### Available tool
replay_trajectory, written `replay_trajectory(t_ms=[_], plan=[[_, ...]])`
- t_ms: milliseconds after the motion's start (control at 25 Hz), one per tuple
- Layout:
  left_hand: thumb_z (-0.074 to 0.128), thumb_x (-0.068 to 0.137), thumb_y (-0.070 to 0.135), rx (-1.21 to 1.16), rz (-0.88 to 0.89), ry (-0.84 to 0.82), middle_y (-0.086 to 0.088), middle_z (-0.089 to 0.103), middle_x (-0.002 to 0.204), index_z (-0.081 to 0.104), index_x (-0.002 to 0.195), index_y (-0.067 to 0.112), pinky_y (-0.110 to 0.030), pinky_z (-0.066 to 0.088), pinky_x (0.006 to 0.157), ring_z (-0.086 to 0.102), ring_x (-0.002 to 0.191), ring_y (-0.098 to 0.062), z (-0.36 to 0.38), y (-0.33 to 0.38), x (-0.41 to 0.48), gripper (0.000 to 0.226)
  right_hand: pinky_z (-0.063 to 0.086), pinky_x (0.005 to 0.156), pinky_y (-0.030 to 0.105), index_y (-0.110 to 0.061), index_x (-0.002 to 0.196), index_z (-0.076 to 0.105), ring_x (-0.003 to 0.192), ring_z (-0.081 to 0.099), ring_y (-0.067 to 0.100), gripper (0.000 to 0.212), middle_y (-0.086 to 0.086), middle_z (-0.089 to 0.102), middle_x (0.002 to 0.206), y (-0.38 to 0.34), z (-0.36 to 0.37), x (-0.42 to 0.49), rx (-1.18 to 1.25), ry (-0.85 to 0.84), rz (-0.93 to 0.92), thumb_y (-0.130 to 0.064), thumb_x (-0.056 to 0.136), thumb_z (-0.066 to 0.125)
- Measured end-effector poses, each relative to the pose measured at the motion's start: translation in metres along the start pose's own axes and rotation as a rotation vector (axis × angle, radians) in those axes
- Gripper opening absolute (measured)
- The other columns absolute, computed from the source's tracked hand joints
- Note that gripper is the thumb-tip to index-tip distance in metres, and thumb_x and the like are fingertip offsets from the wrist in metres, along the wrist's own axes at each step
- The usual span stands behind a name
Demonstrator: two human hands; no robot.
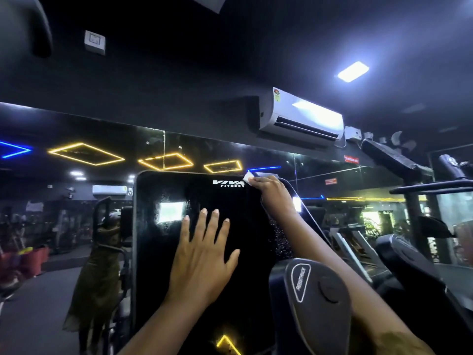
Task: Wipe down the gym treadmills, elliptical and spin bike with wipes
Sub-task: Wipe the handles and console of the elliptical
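Head view of the cleaning of a machine console. The dark glossy console panel, marked with the VIVA Fitness logo near its far edge, stands upright at centre. The left hand lies flat against the middle of the panel with fingers straight and spread, gripping nothing; this placement probably braces the panel so that it does not rock under the wiping pressure. The right hand reaches to the far right corner of the panel, its fingers curled and clamped on a white wipe, which is pressed to the panel's top edge just right of the logo. The high reach suggests a pass along the rim or a stroke that begins at the top, so that loosened moisture is carried downward. A speckled patch on the right part of the panel, below the right hand, appears to be moisture or residue not yet cleared. A grey handle pad labelled RESISTANCE sits near right of the panel, beneath the right forearm; it suggests the elliptical or spin bike rather than a treadmill, though the frame does not settle which. Beyond the panel a mirror wall reflects the gym, with an air conditioner mounted above.
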State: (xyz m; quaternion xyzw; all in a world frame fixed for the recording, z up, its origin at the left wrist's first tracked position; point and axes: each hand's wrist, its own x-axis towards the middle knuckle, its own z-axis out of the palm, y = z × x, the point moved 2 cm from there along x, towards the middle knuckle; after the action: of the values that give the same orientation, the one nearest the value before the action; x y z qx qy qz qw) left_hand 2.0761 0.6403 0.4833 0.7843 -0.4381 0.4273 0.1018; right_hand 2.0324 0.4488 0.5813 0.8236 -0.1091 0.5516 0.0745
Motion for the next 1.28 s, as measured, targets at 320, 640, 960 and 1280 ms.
replay_trajectory(t_ms=[320,640,960,1280], plan=[[-0.008,0.079,0.057,0.083,-0.013,0.100,-0.010,0.017,0.157,0.023,0.149,0.020,-0.045,-0.006,0.113,0.009,0.146,-0.027,-0.002,0.000,-0.002,0.085,0.048,0.085,0.036,-0.020,0.116,0.065,0.105,0.056,0.027,0.036,0.002,0.064,0.116,0.013,0.001,0.002,-0.095,0.040,0.041,-0.006,0.090,0.044],[0.031,0.085,0.051,0.037,0.032,0.183,-0.016,0.060,0.127,0.065,0.120,0.011,-0.051,0.025,0.099,0.054,0.121,-0.034,0.012,-0.005,0.002,0.063,0.036,0.091,0.029,-0.018,0.129,0.055,0.110,0.047,0.025,0.037,0.000,0.059,0.128,0.043,0.009,0.001,-0.248,0.036,-0.004,-0.012,0.094,0.046],[0.030,0.087,0.051,0.078,0.034,0.231,-0.017,0.060,0.127,0.064,0.121,0.009,-0.052,0.024,0.100,0.054,0.121,-0.035,0.016,-0.004,0.002,0.063,0.037,0.083,0.011,-0.010,0.099,0.074,0.099,0.065,0.023,0.040,0.007,0.071,0.103,0.085,-0.012,-0.059,0.094,0.182,0.273,0.013,0.073,0.056],[0.031,0.086,0.050,0.101,0.042,0.284,-0.019,0.060,0.125,0.065,0.119,0.007,-0.053,0.024,0.099,0.055,0.120,-0.037,0.016,-0.004,0.003,0.063,0.038,0.088,0.001,-0.014,0.092,0.076,0.093,0.058,0.000,0.034,-0.005,0.071,0.098,0.057,-0.030,-0.138,0.206,0.187,0.013,-0.006,0.071,0.050]])
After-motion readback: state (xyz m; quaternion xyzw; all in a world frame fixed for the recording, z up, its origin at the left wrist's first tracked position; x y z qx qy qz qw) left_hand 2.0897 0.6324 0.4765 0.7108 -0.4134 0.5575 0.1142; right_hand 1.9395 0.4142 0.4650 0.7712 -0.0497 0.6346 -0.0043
